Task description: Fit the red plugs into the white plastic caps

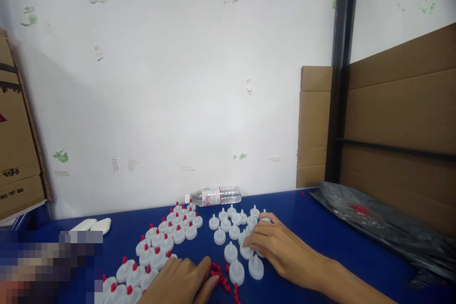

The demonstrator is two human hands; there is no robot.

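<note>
On the blue table (313, 228) stand several white plastic caps. Those on the left carry red tips (156, 247); those on the right are plain white (231, 232). My right hand (281, 247) lies over the plain white caps, its fingers curled and touching a few of them. My left hand (181, 275) rests at the near edge, fingers bent, with its fingertips at a small heap of loose red tips (223, 280). What the fingers pinch, if anything, is hidden.
A clear water bottle (213, 196) lies on its side by the white wall. Two white oblong pieces (93, 224) lie at the left. A dark plastic bag (381, 223) sits at the right, before cardboard sheets (399, 118). Cardboard boxes (16, 152) stand left.
</note>
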